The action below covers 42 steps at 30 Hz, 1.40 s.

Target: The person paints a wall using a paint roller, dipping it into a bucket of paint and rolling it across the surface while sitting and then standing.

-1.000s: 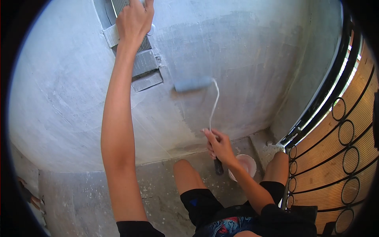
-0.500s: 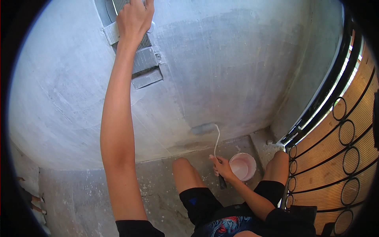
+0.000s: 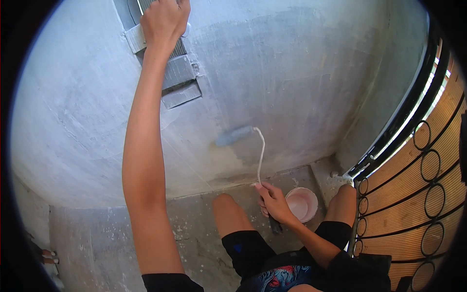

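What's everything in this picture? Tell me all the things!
Smooth grey plastered wall: one, grey, ahead.
Rectangular grey blocks: at least three, grey, in the wall, upper left.
Wire-framed paint roller: one, blue-grey cover, at the wall.
Speckled concrete floor: one, grey, below.
Round pinkish-white bucket: one, pinkish-white, on the floor.
Ribbed-panel metal gate: one, black and orange-brown, right.
Blurry shapes: count unclear, dark and brown, lower left.
Printed shirt: one, black, bottom.
Shorts: one pair, black, bottom.
Left grip: one, bare, near the blocks.
Right grip: one, bare, holding the roller.
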### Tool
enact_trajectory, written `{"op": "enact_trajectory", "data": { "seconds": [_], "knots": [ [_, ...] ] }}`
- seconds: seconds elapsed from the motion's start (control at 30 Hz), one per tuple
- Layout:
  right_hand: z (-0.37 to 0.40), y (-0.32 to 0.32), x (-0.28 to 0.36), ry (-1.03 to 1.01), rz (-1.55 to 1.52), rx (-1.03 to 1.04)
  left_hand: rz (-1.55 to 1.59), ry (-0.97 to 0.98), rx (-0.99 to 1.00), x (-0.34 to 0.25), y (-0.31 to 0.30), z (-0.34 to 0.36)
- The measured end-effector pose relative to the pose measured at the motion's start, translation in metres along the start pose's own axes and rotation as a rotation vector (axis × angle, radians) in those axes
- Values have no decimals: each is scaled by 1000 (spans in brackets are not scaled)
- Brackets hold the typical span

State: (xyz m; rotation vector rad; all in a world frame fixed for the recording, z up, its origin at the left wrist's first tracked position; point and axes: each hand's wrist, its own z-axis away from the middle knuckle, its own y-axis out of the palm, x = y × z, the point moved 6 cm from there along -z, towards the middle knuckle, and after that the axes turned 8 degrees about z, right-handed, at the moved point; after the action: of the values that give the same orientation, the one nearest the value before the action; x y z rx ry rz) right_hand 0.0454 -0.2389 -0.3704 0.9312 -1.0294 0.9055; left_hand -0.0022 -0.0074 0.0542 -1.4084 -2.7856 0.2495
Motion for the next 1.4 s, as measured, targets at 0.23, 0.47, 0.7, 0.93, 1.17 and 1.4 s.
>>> {"op": "enact_trajectory", "data": {
  "seconds": [0.23,0.47,0.7,0.93,1.17,1.4],
  "knots": [
    [-48,24,23,-321,107,-29,5,42,-33,-3,-3,0],
    [-77,-16,-94,-326,360,-149,48,-9,17,-5,-3,1],
    [-49,-57,-153,-184,541,-241,44,-9,16,0,0,1],
    [-47,-36,-150,-59,383,-245,34,0,42,-4,-2,0],
    [-50,-23,-92,-202,421,-190,67,39,-19,-2,-2,0],
    [-72,13,-31,-530,459,-221,71,56,-9,-2,-2,-1]
  ]
}}
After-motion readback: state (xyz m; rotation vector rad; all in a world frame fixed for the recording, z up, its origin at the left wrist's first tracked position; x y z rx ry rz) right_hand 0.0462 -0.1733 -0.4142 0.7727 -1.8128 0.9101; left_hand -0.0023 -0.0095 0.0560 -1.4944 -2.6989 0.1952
